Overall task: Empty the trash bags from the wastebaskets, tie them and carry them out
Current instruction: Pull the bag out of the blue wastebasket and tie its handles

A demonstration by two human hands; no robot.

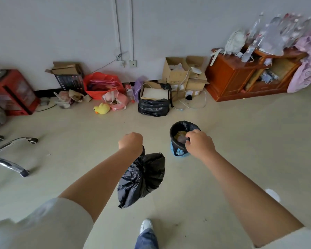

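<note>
A tied black trash bag [142, 178] hangs from my left hand [131, 142], which is shut on its gathered neck. To its right a small blue wastebasket [180, 151] stands on the floor, lined with a black bag [181, 125] that holds yellowish and dark trash. My right hand [199, 143] is over the basket's near rim, its fingers curled at the liner's edge. Whether they grip the liner, I cannot tell.
Along the wall lie cardboard boxes [180, 72], a black bag with papers [153, 106], a red bag [101, 83], a yellow duck toy [102, 109] and a red heater [13, 92]. A wooden cabinet [241, 78] stands right, a chair base [9, 153] left. My foot [146, 226] is below.
</note>
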